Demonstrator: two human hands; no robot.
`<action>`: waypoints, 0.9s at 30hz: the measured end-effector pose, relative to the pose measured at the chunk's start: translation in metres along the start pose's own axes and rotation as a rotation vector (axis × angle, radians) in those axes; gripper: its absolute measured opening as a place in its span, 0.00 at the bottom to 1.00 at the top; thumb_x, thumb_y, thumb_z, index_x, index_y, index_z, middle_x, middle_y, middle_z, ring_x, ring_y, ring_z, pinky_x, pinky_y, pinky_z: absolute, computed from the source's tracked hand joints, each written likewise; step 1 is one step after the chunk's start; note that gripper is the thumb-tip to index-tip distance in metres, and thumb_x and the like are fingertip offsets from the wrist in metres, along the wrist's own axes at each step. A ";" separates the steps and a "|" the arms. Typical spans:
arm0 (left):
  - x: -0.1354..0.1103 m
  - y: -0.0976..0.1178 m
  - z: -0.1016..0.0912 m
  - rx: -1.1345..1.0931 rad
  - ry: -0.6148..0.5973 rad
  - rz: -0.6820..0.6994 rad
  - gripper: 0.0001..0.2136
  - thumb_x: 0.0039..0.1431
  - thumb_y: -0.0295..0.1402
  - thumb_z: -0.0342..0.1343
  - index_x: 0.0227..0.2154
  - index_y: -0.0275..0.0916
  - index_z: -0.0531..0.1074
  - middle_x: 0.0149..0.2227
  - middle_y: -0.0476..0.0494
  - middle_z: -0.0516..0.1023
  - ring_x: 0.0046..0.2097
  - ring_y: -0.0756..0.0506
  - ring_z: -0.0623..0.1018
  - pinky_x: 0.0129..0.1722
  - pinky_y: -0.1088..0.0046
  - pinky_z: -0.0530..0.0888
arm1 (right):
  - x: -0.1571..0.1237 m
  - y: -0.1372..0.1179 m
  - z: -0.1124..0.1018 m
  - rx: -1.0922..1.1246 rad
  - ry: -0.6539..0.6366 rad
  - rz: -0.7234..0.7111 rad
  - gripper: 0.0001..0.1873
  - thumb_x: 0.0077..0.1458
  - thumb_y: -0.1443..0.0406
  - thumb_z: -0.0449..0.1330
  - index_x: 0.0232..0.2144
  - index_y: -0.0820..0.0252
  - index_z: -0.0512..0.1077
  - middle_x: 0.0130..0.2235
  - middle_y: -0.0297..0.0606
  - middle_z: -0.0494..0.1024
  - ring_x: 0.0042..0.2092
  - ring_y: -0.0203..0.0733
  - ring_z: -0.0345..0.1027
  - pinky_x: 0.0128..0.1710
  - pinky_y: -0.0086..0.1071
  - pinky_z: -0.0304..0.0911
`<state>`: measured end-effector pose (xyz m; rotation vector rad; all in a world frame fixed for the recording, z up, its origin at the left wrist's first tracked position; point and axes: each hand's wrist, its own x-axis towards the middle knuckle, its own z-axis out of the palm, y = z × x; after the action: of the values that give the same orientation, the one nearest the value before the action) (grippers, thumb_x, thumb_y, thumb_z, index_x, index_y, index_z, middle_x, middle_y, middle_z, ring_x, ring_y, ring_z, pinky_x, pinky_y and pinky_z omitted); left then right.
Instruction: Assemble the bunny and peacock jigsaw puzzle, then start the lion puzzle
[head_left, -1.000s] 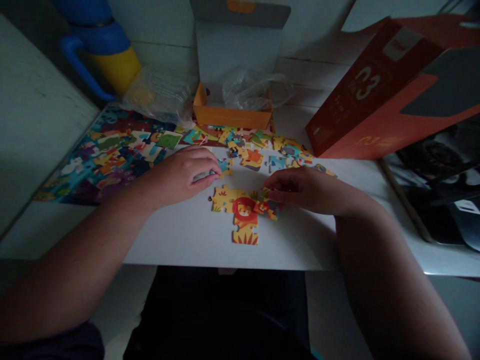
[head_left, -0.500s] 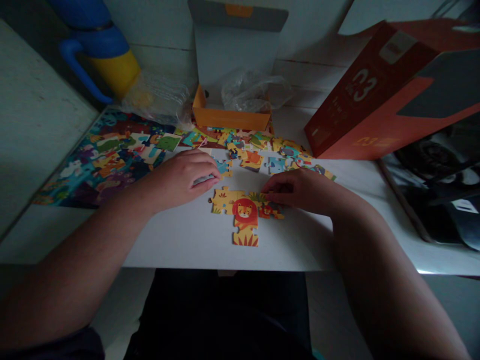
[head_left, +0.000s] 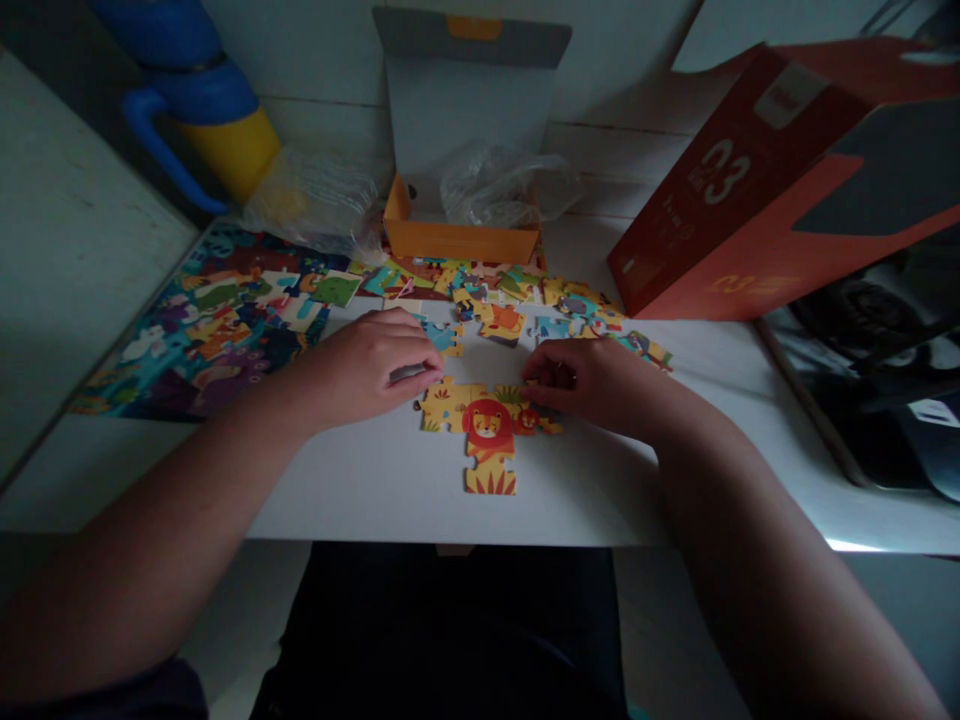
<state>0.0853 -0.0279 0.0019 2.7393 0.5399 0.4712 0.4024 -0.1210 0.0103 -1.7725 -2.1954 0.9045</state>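
Several joined jigsaw puzzle pieces (head_left: 489, 425) lie on the white table, with a red-maned lion in the middle and yellow pieces to its left and below. My right hand (head_left: 577, 378) pinches a puzzle piece with a small lion (head_left: 529, 420) at the right side of this group; its fingers cover part of the piece. I cannot tell whether that piece is locked in. My left hand (head_left: 379, 362) is closed, thumb against fingers, its tips at the upper left edge of the group. No piece shows between them.
Loose puzzle pieces (head_left: 501, 322) spread behind the hands. An open orange box (head_left: 461, 240) holding a clear plastic bag (head_left: 499, 185) stands at the back. At left lies a dark picture board (head_left: 169, 385) with pieces on it. A tall red box (head_left: 720, 200) stands at right.
My left hand has come slightly down and right, its fingertips now at the group's upper edge. The small-lion piece has shifted slightly left with my right hand still on it.
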 end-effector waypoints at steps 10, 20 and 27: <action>0.001 0.000 0.002 -0.011 -0.039 0.006 0.10 0.76 0.35 0.57 0.40 0.42 0.82 0.38 0.45 0.85 0.44 0.42 0.79 0.49 0.61 0.74 | 0.001 -0.003 0.003 -0.088 0.012 0.009 0.09 0.62 0.56 0.64 0.38 0.54 0.76 0.33 0.34 0.81 0.31 0.40 0.69 0.32 0.34 0.58; 0.000 -0.002 0.006 -0.012 -0.030 0.007 0.10 0.75 0.35 0.57 0.40 0.44 0.83 0.37 0.46 0.85 0.45 0.42 0.80 0.50 0.62 0.75 | 0.012 -0.007 0.014 -0.245 0.312 0.008 0.14 0.68 0.57 0.60 0.45 0.58 0.80 0.47 0.50 0.81 0.49 0.54 0.73 0.51 0.44 0.66; 0.001 -0.006 0.010 -0.015 -0.031 0.014 0.09 0.74 0.34 0.57 0.39 0.45 0.83 0.37 0.46 0.85 0.45 0.42 0.80 0.51 0.62 0.76 | 0.036 -0.007 0.030 -0.337 0.488 0.119 0.31 0.67 0.46 0.61 0.62 0.58 0.75 0.66 0.58 0.70 0.66 0.71 0.61 0.63 0.63 0.60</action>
<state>0.0879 -0.0248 -0.0088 2.7331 0.5077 0.4332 0.3724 -0.0983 -0.0183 -2.0149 -2.0123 0.0868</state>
